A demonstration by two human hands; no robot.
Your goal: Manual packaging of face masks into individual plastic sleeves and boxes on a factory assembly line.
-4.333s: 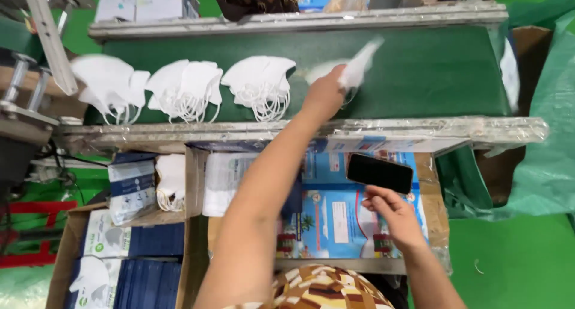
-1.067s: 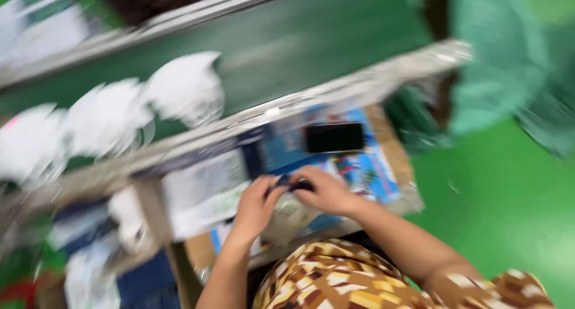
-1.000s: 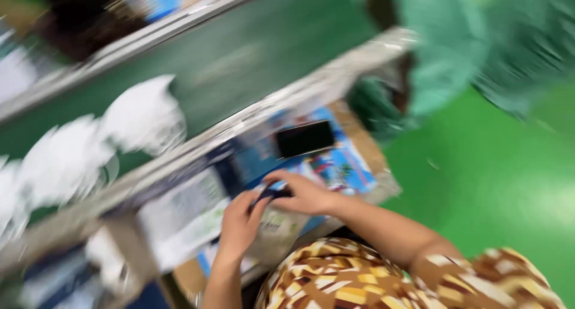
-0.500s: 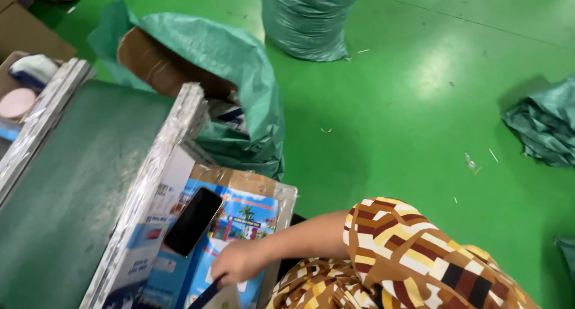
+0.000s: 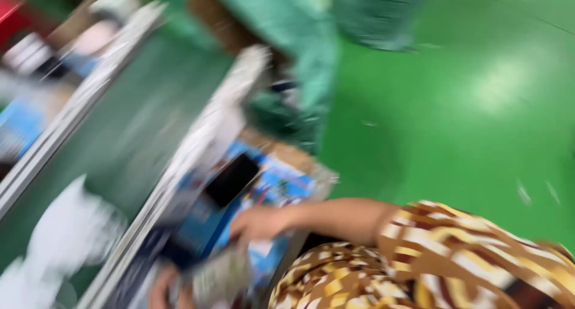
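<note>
View: heavily blurred by head motion; outlines are soft throughout.

Right hand (image 5: 259, 223): extended from a brown-and-cream patterned sleeve (image 5: 455, 249) over the blue printed cartons (image 5: 281, 186); fingers are curled low against the carton surface, but whether anything is pinched cannot be told.

Left hand (image 5: 163, 288): seen only at the lower edge, wrapped about a pale, crumpled item (image 5: 218, 279); the item's kind is not legible, and a firm grasp is judged likely, not certain.

Smartphone (image 5: 232, 179): dark slab lying flat on the cartons, just beyond the right hand, apart from it.

Cartons: stacked flat beside the metal rail (image 5: 197, 159) of the conveyor.

Conveyor belt (image 5: 114, 147): dark green, running diagonally; white face masks (image 5: 66, 237) lie on it at lower left.

Floor (image 5: 455, 105): glossy green; green plastic sacks (image 5: 287, 63) stand near the carton end.

Handling note: the pale item is best steadied by both hands over the cartons, with the phone kept clear of the working area, and the head held level so the hands are kept in sight.
</note>
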